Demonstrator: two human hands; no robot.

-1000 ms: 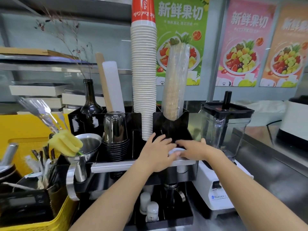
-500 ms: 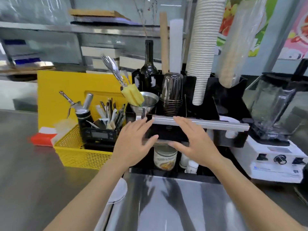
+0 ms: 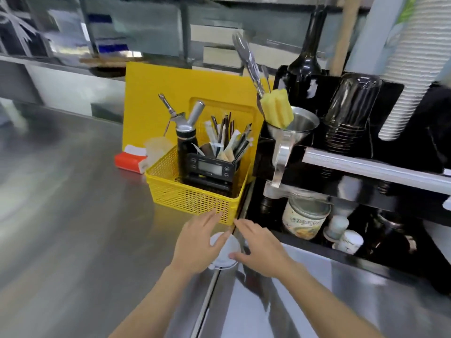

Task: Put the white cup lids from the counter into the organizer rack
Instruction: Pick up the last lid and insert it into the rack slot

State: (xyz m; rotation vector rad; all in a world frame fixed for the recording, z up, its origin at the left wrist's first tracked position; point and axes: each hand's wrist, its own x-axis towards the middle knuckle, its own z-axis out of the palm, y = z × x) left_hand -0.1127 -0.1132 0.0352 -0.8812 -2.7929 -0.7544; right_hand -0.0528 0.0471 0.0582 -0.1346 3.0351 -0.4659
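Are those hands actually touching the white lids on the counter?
Touching. The head view shows left hand fingers lying over the white lids, and the right hand thumb against their edge.

You have one view only, from the camera on your head. It looks forward and steeply down, close over the steel counter (image 3: pixel 73 215), with the yellow basket (image 3: pixel 195 196) near centre and the black rack (image 3: pixel 366 181) filling the right side.

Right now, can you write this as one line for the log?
left hand: on white lids | right hand: on lids | lids: on counter | organizer rack: not reached
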